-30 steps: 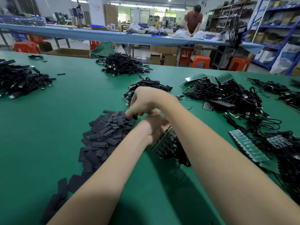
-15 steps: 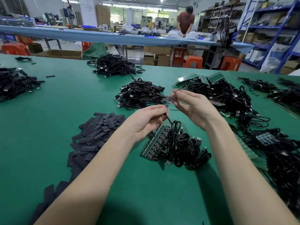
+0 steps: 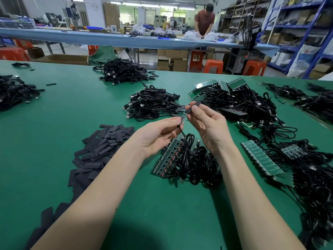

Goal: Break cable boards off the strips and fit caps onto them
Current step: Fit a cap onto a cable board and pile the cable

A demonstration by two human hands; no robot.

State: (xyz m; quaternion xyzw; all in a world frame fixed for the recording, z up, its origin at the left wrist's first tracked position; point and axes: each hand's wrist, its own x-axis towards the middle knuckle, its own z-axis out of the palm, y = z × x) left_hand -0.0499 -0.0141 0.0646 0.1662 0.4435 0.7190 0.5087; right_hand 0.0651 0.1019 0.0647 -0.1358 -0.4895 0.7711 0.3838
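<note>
- The likeliest slip, in my judgement, is a miss at the mouth of the cap (image 3: 192, 106): it is a soft flat sleeve, and if the pinch squashes its opening the small board (image 3: 183, 116) may catch on the edge or skew instead of sliding in.
- The board's cable (image 3: 187, 141) runs down into the coiled bundle (image 3: 196, 165) lying on the worktop (image 3: 54, 141); a tug from that tangle could pull the board out of line or drag the strip of boards (image 3: 167, 159) along.
- Pushing hard on so thin a board could bend it or strain the wires where they join it.
- The left hand (image 3: 158, 136) has its fingers (image 3: 173, 121) curled, pinching the lower end of the board where the cable meets it, holding it up above the bundle.
- The right hand (image 3: 207, 123) pinches the cap between thumb and forefinger, the other fingers loosely bent; the cap's lower end sits at the board's tip, and I cannot tell whether it has begun to go over.
- Spare caps (image 3: 100, 150) lie heaped to the left on the worktop, with another pile of cables (image 3: 153, 103) just beyond the hands.
</note>
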